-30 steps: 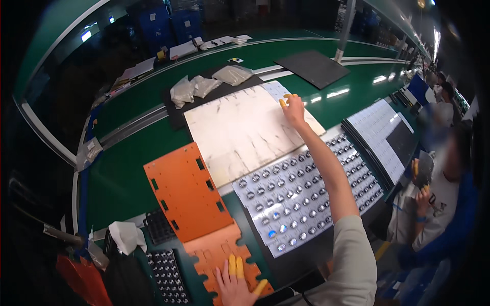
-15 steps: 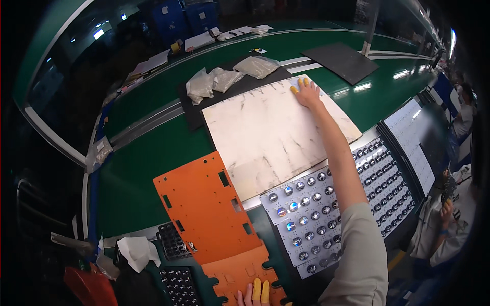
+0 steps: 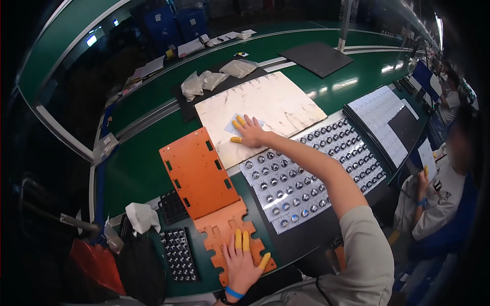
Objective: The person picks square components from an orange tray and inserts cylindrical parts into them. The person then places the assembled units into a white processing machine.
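On the green tabletop point(image 3: 140, 166), I see the right hand point(image 3: 250, 134) of the person lying upon a small pale sheet point(image 3: 231, 124), which is on the white board point(image 3: 286, 99), near its left side. The grip of this hand is loosely flat, with the fingers apart and curled around nothing; the hand covers part of the sheet. The left hand point(image 3: 243, 266) is also spread, palm down, on the notched orange plate point(image 3: 218, 232), and its grip holds nothing that I can see. Some fingers wear yellow covers. Just above this plate is a larger orange plate point(image 3: 199, 176); whether the two are joined, I cannot tell. To its right is a panel point(image 3: 277, 202) with rows of round shiny pieces. Left of the left hand stands a black tray point(image 3: 194, 270) of small silver parts.
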`<state>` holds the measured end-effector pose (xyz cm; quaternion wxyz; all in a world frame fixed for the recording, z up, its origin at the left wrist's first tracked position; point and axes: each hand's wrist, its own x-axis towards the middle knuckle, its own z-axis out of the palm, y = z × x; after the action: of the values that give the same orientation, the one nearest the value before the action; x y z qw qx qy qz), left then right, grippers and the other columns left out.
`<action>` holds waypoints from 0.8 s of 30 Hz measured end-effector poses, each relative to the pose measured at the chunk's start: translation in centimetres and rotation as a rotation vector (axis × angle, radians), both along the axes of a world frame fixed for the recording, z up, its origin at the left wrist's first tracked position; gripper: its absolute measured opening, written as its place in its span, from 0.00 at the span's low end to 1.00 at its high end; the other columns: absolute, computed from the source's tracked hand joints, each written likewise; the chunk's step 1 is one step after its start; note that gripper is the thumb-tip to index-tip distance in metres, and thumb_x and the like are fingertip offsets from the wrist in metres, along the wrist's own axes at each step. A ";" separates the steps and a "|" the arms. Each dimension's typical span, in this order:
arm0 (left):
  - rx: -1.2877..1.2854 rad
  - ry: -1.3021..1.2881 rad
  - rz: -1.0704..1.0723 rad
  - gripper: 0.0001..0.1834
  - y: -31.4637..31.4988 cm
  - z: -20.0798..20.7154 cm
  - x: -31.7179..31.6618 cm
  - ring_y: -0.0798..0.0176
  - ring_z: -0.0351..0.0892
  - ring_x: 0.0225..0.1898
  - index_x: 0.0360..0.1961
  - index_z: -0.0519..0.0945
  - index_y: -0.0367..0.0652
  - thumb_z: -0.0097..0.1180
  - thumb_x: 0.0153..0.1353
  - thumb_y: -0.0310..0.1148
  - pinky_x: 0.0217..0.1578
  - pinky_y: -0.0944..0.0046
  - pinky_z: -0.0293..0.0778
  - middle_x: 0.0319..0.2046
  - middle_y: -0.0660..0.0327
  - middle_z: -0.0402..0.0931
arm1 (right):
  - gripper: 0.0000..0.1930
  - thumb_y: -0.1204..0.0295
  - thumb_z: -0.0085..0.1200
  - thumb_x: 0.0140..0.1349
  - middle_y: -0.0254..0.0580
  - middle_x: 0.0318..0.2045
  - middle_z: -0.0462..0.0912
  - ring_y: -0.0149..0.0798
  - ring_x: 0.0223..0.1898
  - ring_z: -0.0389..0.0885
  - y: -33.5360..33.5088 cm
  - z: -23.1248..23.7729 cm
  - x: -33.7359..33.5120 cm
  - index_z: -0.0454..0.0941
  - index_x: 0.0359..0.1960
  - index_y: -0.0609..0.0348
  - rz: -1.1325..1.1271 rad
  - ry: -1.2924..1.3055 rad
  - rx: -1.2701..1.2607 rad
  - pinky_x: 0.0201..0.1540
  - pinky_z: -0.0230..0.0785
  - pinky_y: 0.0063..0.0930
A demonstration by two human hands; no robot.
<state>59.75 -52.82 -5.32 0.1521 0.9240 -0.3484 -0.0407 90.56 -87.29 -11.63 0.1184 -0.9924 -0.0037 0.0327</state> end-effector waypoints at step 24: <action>-0.159 -0.120 0.012 0.43 0.9 -0.7 -0.7 0.45 0.52 0.73 0.68 0.65 0.36 0.60 0.60 0.54 0.73 0.45 0.44 0.70 0.48 0.59 | 0.11 0.63 0.55 0.58 0.41 0.36 0.88 0.40 0.37 0.88 8.3 0.9 4.0 0.86 0.34 0.54 -0.173 -0.296 -0.320 0.32 0.78 0.42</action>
<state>59.01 -51.96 -6.06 0.2039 0.9119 -0.3537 0.0434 94.58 -79.02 -10.71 -0.0397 -0.9892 0.0694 -0.1232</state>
